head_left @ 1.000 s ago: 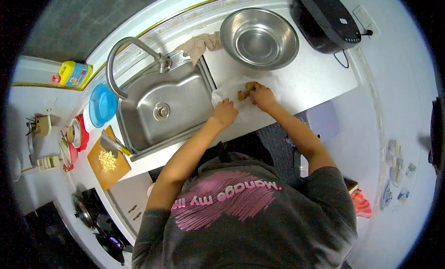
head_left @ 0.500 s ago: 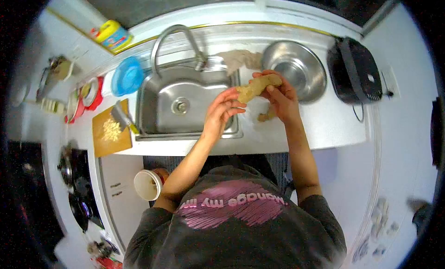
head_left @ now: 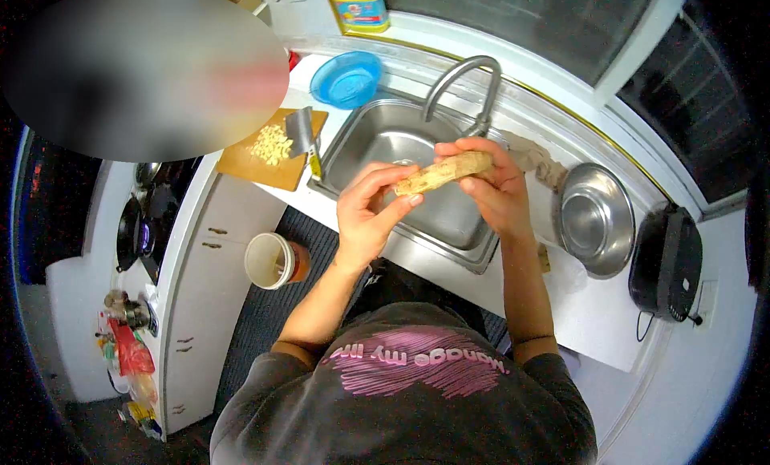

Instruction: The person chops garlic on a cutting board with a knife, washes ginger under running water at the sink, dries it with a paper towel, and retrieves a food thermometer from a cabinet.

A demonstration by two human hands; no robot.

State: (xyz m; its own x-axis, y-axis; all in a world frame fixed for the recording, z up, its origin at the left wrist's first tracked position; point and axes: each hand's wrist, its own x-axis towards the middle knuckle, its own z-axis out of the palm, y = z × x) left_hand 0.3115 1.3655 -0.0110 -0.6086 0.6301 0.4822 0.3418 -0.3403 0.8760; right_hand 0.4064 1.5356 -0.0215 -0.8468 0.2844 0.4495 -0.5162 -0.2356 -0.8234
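Observation:
A long, knobbly piece of ginger (head_left: 445, 173) is held up over the front of the sink. My left hand (head_left: 370, 208) grips its left end, thumb below and fingers above. Around its right end my right hand (head_left: 499, 191) is closed, fingertips on top and thumb underneath. Directly below is the steel sink (head_left: 449, 216), with a curved tap (head_left: 481, 68) behind it. Partly hidden by my right forearm, another brownish piece (head_left: 545, 258) lies on the counter beside a clear plastic bag (head_left: 566, 272).
Left of the sink, a cutting board (head_left: 245, 162) bears chopped pale pieces and a cleaver (head_left: 299, 132). A blue basin (head_left: 346, 80) stands behind. Rightward are a steel bowl (head_left: 595, 216) and a black appliance (head_left: 666, 264). A bucket (head_left: 269, 260) stands below. A blurred patch hides the upper left.
My view and body have turned left, so the ginger is now over the sink rather than beside it. My left hand has closed on the ginger's left end.

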